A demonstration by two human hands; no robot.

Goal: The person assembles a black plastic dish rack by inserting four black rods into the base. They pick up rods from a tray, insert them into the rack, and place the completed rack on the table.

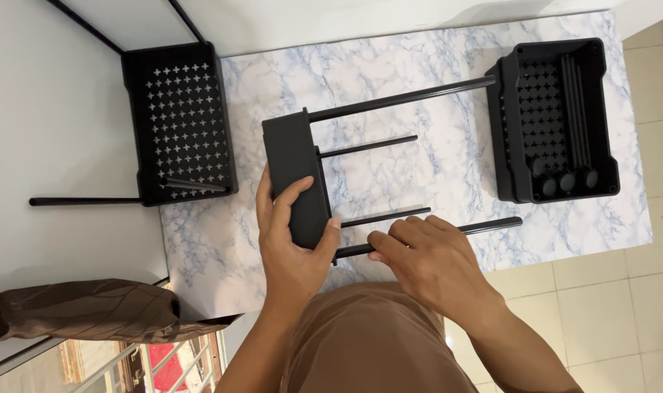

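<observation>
From the head view, my left hand (291,236) clasps the near end of the black tray (295,175), thumb across its face. My right hand (430,262) closes around the nearest black rod (491,225), which runs rightward from the tray, just beside my left fingers over the marble table (433,167).

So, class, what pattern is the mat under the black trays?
White marble with blue-grey veining on the mat, clearest in the head view.
</observation>
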